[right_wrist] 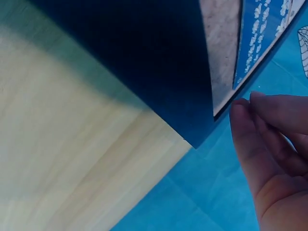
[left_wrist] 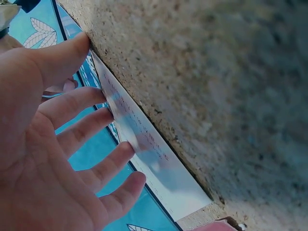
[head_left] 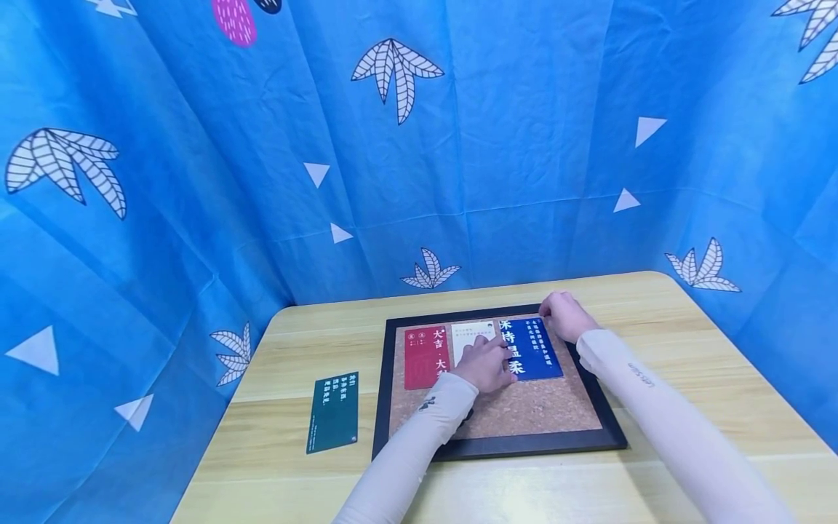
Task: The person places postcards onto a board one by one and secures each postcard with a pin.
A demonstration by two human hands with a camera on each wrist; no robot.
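Note:
My left hand (head_left: 486,364) spreads over the white card (head_left: 473,332) and the left edge of the blue card (head_left: 538,353). In the left wrist view its fingers (left_wrist: 126,150) touch the white card along one side, while the thumb is spread apart. My right hand (head_left: 567,316) is at the blue card's upper right corner, beside the corkboard's frame. In the right wrist view, thumb and forefinger tips (right_wrist: 240,102) meet near that corner; no thing shows between them. A red card (head_left: 420,360) lies on the corkboard (head_left: 537,411), left of the white one.
A dark green card (head_left: 334,411) lies on the wooden table (head_left: 262,466), left of the corkboard. The black frame (head_left: 524,444) runs round the cork. Behind and at both sides of the table hangs a blue patterned curtain (head_left: 511,145).

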